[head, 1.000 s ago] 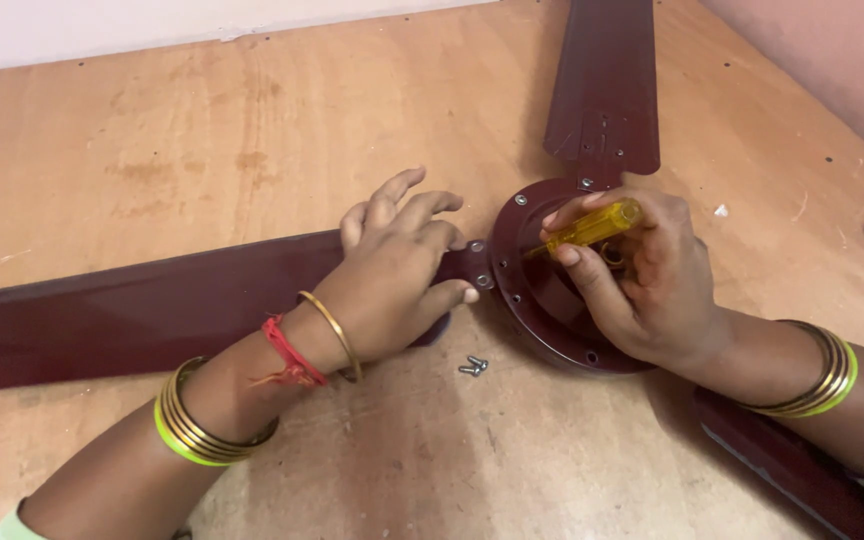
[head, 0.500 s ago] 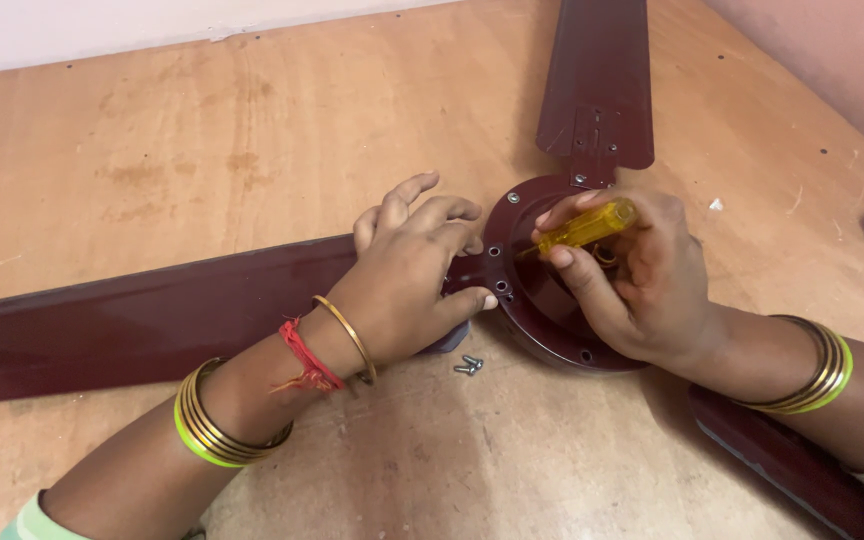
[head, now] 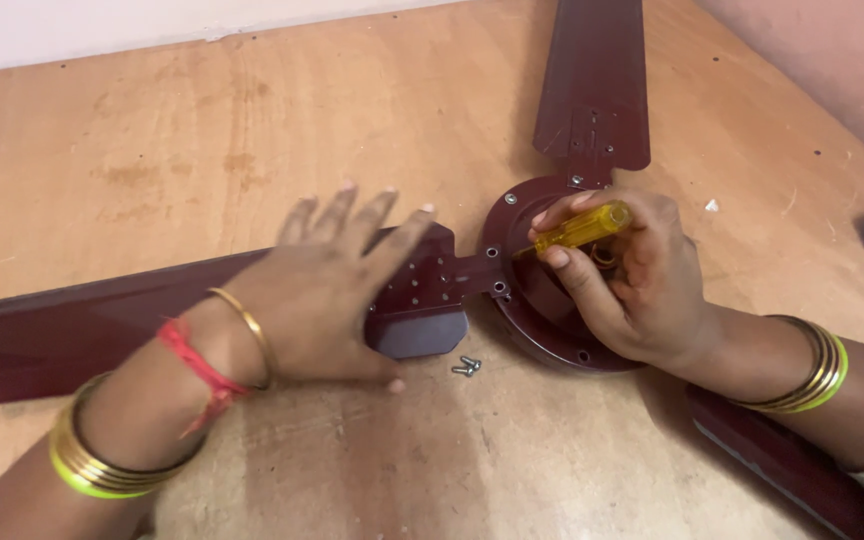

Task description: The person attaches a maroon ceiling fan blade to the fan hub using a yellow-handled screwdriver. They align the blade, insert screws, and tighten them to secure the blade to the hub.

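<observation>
Worn wooden table (head: pixel 252 130) beside a pink wall (head: pixel 832 60). Left hand (head: pixel 327 290) spread flat on a maroon fan blade (head: pixel 102 325); right hand (head: pixel 632 275) grips a yellow screwdriver (head: pixel 584 227) over the hub (head: pixel 542 300). Loose screws (head: pixel 466 367) nearby.

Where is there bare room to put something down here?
Bare wood lies between the left blade and the far blade, and along the near edge below the loose screws. It is crowded at the hub, where the left hand and right hand meet.
</observation>
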